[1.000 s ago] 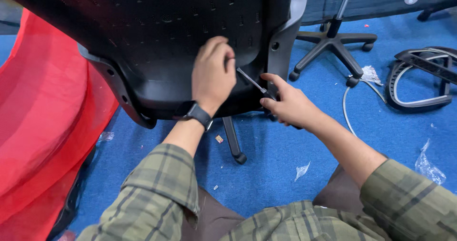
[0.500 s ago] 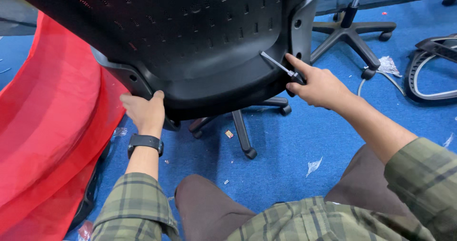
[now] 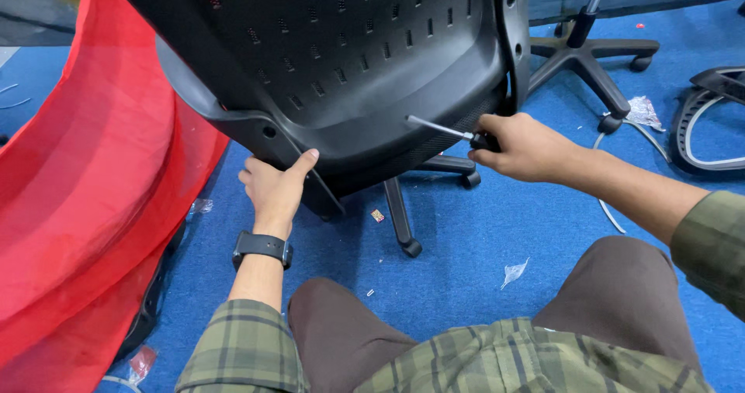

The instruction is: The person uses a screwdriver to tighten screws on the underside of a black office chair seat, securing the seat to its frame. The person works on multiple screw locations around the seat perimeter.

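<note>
Head view: our left hand grips the lower rim of the black perforated plastic chair seat shell at 7 o'clock. Our right hand is clenched around a black-handled metal screwdriver at 3 o'clock, tip against the shell. Blue carpet below; red fabric sheet at 9 o'clock.
</note>
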